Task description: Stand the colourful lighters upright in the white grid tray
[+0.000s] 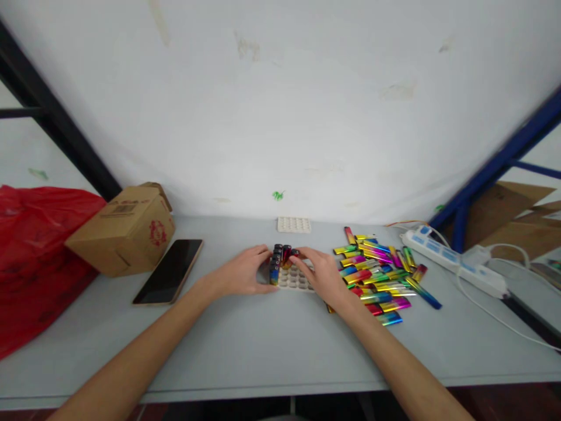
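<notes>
My right hand [322, 273] pinches a shiny red tube with a black end [294, 253] above a pale tray with round pockets [294, 282]. At the tray's left side, several metallic tubes with black ends [274, 264] stand upright in a column, and a few more stand beside them at the back. My left hand [245, 271] curves around that column from the left, thumb at the front and fingers at the back, spread apart. Its fingertips are at or very near the tubes; a firm grip does not show. My right hand covers part of the tray's right side.
A loose pile of shiny multicoloured tubes [379, 275] lies right of the tray. A second pocketed tray [294, 224] rests near the wall. Leftward are a phone [169, 272], a cardboard box [127, 231] and a red plastic bag [41, 257]. A power strip [453, 263] with cables lies right.
</notes>
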Available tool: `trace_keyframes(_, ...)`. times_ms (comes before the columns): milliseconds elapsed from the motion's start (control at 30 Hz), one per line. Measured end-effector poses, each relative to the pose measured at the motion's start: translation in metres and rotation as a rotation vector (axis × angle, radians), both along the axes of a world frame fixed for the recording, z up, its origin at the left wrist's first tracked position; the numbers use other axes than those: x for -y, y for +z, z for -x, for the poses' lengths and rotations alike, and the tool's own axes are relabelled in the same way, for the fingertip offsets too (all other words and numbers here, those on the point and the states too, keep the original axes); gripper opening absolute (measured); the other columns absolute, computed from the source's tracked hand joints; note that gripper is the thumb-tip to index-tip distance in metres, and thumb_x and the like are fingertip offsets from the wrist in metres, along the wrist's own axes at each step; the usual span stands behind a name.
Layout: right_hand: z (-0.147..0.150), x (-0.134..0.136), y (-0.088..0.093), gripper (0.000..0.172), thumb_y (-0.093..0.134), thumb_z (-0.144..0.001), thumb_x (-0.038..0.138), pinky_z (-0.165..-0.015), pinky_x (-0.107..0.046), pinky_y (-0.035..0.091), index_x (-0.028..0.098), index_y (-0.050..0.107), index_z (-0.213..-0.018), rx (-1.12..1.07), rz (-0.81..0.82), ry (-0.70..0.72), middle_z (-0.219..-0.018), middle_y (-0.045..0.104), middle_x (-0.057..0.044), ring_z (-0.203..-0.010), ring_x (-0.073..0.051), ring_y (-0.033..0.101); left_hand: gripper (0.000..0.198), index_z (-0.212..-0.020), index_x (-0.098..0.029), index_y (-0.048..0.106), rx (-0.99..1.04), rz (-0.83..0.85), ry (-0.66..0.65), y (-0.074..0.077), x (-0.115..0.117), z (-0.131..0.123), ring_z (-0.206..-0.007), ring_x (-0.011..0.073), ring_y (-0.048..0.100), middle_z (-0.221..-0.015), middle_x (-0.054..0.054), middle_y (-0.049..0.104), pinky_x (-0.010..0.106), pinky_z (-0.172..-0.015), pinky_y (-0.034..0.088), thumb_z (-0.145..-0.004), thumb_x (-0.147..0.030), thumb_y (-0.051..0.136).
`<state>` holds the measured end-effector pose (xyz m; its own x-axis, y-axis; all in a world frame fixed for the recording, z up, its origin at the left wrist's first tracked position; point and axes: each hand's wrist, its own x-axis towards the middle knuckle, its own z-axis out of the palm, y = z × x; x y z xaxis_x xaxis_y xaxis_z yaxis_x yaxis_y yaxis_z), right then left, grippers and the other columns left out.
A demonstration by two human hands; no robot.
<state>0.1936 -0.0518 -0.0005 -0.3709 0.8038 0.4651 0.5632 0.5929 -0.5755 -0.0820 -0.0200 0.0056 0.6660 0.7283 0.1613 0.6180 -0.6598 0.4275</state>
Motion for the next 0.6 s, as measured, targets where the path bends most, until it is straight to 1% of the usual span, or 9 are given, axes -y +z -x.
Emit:
trace_keyframes(67, 0.002, 0.0, 0.0, 0.017, 0.066, -0.121, 0.031, -0.097, -0.035, 0.063, 0.022, 0.079, -0.126, 0.068, -0.016, 0.011, -0.116, 0.088, -0.011, -0.107, -0.026, 0.085, 0.059, -0.126, -0.022, 0.074, 0.0, 0.006, 0.001, 0.0, 0.0, 0.0, -0.119, 0.0378, 0.074, -0.125, 0.013, 0.076, 0.049, -0.112, 0.06, -0.086, -0.06, 0.093)
trace_keyframes(133, 0.006, -0.001, 0.002, 0.017, 0.066, -0.121, 0.032, -0.094, -0.034, 0.06, 0.022, 0.079, -0.126, 0.172, -0.033, -0.01, -0.112, 0.088, -0.011, -0.102, -0.026, 0.083, 0.058, -0.127, -0.023, 0.074, 0.007, 0.005, -0.008, -0.001, -0.001, 0.001, -0.12, 0.0378, 0.074, -0.128, 0.013, 0.076, 0.049, -0.112, 0.06, -0.086, -0.06, 0.093)
trace_keyframes(233, 0.008, -0.001, 0.008, 0.024, 0.067, -0.121, 0.041, -0.095, -0.036, 0.055, 0.021, 0.08, -0.117, 0.323, -0.078, -0.103, -0.102, 0.086, -0.011, -0.096, -0.026, 0.081, 0.059, -0.126, -0.024, 0.074, 0.008, -0.004, -0.012, -0.001, -0.001, 0.001, -0.123, 0.039, 0.074, -0.13, 0.014, 0.077, 0.049, -0.112, 0.06, -0.085, -0.061, 0.094)
trace_keyframes(300, 0.002, -0.002, 0.013, 0.028, 0.069, -0.121, 0.047, -0.096, -0.037, 0.053, 0.021, 0.08, -0.117, 0.362, -0.075, -0.133, -0.097, 0.084, -0.009, -0.093, -0.025, 0.079, 0.059, -0.124, -0.023, 0.074, -0.004, -0.003, 0.001, -0.001, -0.001, 0.001, -0.122, 0.0395, 0.074, -0.129, 0.015, 0.076, 0.05, -0.111, 0.061, -0.084, -0.062, 0.094)
trace_keyframes(367, -0.012, -0.004, 0.017, 0.027, 0.07, -0.12, 0.046, -0.093, -0.036, 0.054, 0.021, 0.08, -0.121, 0.368, -0.042, -0.108, -0.098, 0.084, -0.008, -0.093, -0.024, 0.078, 0.06, -0.124, -0.022, 0.074, -0.012, -0.005, 0.009, -0.001, 0.0, 0.001, -0.12, 0.0388, 0.075, -0.128, 0.014, 0.076, 0.05, -0.111, 0.061, -0.085, -0.063, 0.093)
trace_keyframes(433, -0.035, -0.006, 0.022, 0.02, 0.072, -0.119, 0.039, -0.094, -0.036, 0.056, 0.021, 0.082, -0.12, 0.386, -0.005, -0.061, -0.105, 0.084, -0.009, -0.099, -0.026, 0.079, 0.059, -0.125, -0.022, 0.074, -0.01, -0.015, 0.013, 0.0, 0.0, 0.001, -0.119, 0.0382, 0.075, -0.126, 0.014, 0.076, 0.05, -0.111, 0.061, -0.086, -0.063, 0.092)
trace_keyframes(467, -0.048, -0.006, 0.024, 0.017, 0.073, -0.118, 0.035, -0.096, -0.037, 0.057, 0.022, 0.083, -0.116, 0.4, 0.014, -0.04, -0.109, 0.084, -0.01, -0.104, -0.027, 0.079, 0.059, -0.124, -0.023, 0.074, -0.01, -0.019, 0.015, 0.0, 0.001, 0.001, -0.119, 0.0383, 0.074, -0.126, 0.014, 0.076, 0.05, -0.111, 0.061, -0.086, -0.064, 0.092)
trace_keyframes(533, -0.076, -0.006, 0.029, 0.01, 0.076, -0.114, 0.025, -0.102, -0.039, 0.059, 0.022, 0.086, -0.111, 0.423, 0.092, 0.005, -0.111, 0.085, -0.01, -0.108, -0.027, 0.08, 0.058, -0.122, -0.024, 0.074, -0.017, -0.018, 0.018, 0.0, 0.001, 0.0, -0.119, 0.039, 0.075, -0.125, 0.014, 0.076, 0.05, -0.11, 0.062, -0.085, -0.065, 0.092)
trace_keyframes(600, -0.099, -0.006, 0.033, 0.01, 0.08, -0.109, 0.023, -0.105, -0.041, 0.061, 0.023, 0.089, -0.113, 0.407, 0.172, 0.014, -0.116, 0.087, -0.01, -0.112, -0.029, 0.082, 0.057, -0.12, -0.024, 0.074, -0.022, -0.011, 0.017, 0.001, 0.0, 0.0, -0.118, 0.0393, 0.075, -0.124, 0.014, 0.076, 0.051, -0.109, 0.062, -0.085, -0.066, 0.091)
